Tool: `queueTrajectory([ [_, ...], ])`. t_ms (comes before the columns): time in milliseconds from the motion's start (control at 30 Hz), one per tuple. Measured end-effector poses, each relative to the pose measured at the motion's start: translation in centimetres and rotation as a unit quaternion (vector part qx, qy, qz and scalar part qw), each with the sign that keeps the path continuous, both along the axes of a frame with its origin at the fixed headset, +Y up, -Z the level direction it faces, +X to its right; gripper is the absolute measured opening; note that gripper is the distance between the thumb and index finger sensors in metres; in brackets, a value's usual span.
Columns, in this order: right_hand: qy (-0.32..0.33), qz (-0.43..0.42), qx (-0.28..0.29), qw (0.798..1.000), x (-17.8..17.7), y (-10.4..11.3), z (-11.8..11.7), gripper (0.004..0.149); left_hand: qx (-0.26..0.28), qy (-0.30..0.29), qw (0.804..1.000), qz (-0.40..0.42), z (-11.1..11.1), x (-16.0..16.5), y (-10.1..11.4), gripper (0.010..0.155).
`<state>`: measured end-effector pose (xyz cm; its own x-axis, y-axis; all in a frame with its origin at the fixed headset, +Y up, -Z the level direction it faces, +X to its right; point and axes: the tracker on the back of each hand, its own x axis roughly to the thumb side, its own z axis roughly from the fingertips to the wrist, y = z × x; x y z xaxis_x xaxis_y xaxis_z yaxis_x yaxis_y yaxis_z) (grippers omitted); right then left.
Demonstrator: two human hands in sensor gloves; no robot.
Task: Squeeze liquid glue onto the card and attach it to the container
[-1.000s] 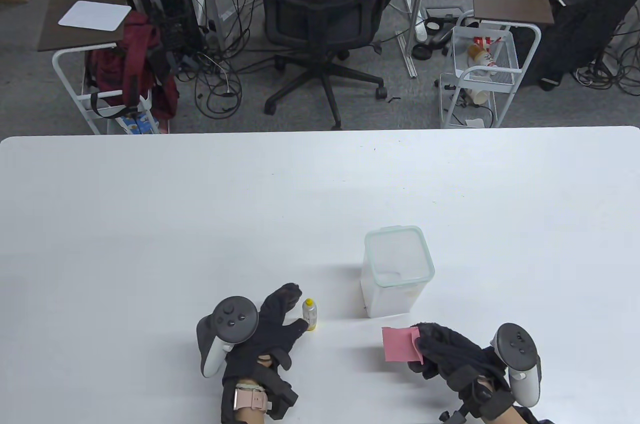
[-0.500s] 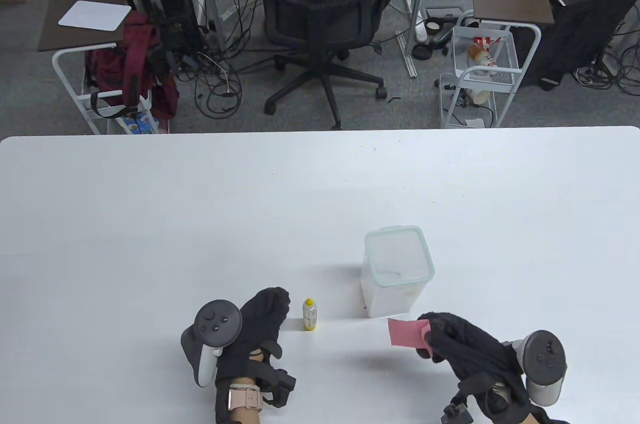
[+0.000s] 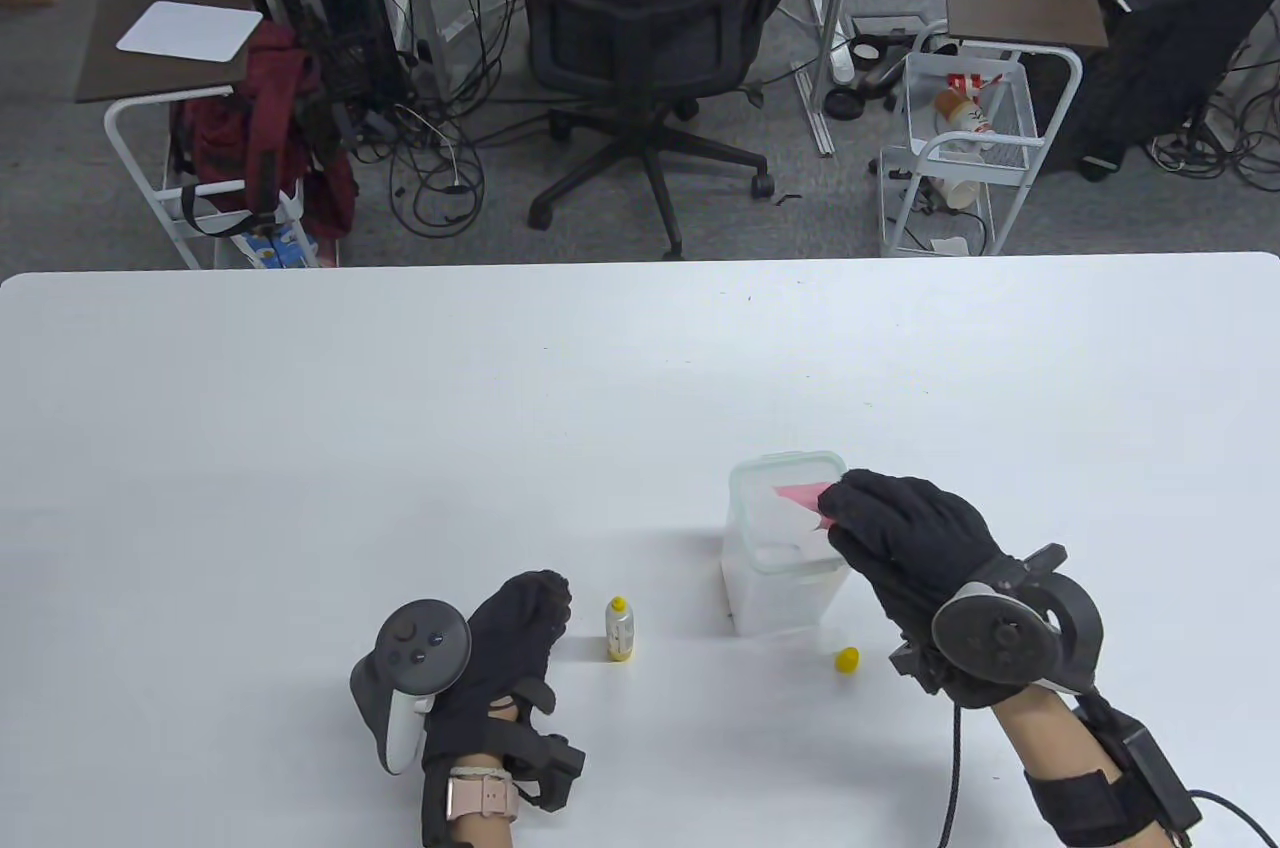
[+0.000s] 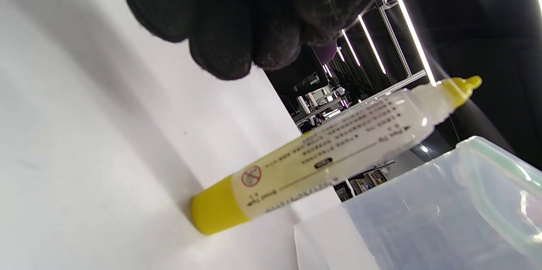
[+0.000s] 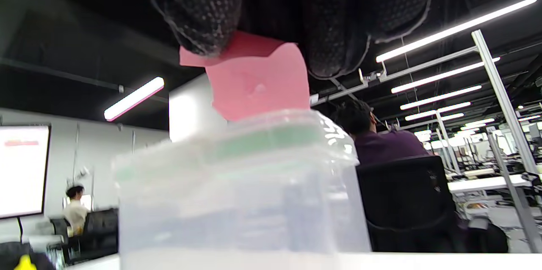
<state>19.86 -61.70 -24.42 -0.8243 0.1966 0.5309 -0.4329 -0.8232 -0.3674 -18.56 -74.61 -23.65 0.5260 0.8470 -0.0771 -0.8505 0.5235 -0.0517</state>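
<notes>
A clear plastic container [image 3: 790, 578] with a green-rimmed lid stands on the white table [image 3: 400, 448]. My right hand [image 3: 900, 528] pinches a pink card [image 3: 800, 494] and holds it over the lid. In the right wrist view the card [image 5: 258, 84] hangs from my fingers [image 5: 199, 12] just above the container [image 5: 237, 194], with a small glue drop on it. A small glue bottle [image 3: 620, 629] with a yellow tip stands left of the container. My left hand [image 3: 510, 658] rests on the table beside the bottle, fingers curled and holding nothing. The bottle also shows in the left wrist view [image 4: 330, 151].
A small yellow cap [image 3: 847, 659] lies on the table in front of the container. An office chair [image 3: 640, 18], carts and cables stand beyond the table's far edge.
My right hand has lifted the pink card from in front of the container to above its lid. My left hand has let go of the glue bottle and drawn back left.
</notes>
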Motion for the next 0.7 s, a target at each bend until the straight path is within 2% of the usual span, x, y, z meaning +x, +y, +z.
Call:
queueTrajectory([
  [267, 0.002, 0.072, -0.051, 0.996, -1.8, -0.3, -1.3, 0.041, -0.003, -0.003, 1.000, -0.006, -0.1, 0.1, 0.1, 0.042],
  [433, 0.016, 0.088, -0.081, 0.993, -1.9, -0.9, -1.8, 0.040, -0.004, -0.004, 1.000, -0.015, -0.1, 0.1, 0.0, 0.042],
  [700, 0.042, 0.053, -0.090, 0.994, -1.1, -1.3, -2.0, 0.042, 0.009, 0.009, 1.000, -0.011, 0.0, -0.2, 0.6, 0.042],
])
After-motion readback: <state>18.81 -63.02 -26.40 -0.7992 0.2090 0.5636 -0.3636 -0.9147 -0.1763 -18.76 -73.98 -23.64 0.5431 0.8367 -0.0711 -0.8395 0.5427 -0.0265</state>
